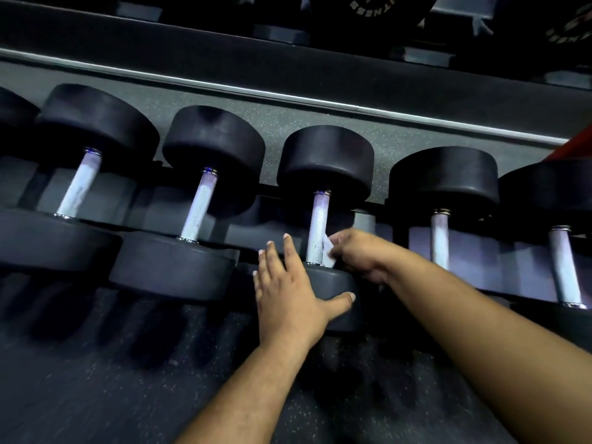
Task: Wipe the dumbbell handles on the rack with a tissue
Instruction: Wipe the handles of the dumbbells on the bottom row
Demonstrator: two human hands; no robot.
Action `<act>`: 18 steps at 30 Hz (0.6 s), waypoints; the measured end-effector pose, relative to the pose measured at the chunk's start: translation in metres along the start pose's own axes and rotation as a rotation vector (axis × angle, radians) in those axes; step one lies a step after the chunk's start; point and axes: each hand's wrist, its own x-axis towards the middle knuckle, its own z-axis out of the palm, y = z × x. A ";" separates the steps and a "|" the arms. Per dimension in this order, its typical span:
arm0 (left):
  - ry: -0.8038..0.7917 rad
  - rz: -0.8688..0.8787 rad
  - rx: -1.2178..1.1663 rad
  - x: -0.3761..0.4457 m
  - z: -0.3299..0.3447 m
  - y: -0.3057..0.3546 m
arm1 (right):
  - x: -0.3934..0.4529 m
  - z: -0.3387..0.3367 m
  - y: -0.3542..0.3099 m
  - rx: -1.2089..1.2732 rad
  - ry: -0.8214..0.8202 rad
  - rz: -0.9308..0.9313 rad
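A dark rack (397, 219) runs left to right across the scene, carrying a row of black dumbbells with pale knurled handles. Beyond it lies speckled grey floor (288, 116), and at the far top edge sit black weight plates (368, 8) with white lettering. The middle dumbbell (326, 161) is the one being worked on. The left hand (288, 293) lies flat with straight fingers on its near head, thumb spread to the right. The right hand (362, 254) pinches a white tissue (328, 254) against the lower right side of that dumbbell's handle (318, 225), just above the near head.
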 end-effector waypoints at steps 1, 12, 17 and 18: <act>0.001 -0.004 0.001 0.000 0.001 0.000 | 0.002 -0.003 -0.005 0.169 0.024 0.014; 0.006 -0.007 -0.003 0.000 0.001 0.001 | 0.006 0.006 -0.025 0.596 -0.070 0.007; 0.002 -0.006 -0.006 -0.001 0.000 0.001 | 0.022 0.008 -0.034 0.841 0.029 -0.133; 0.004 -0.004 -0.007 -0.001 -0.001 0.001 | 0.020 0.010 -0.026 0.697 -0.020 -0.129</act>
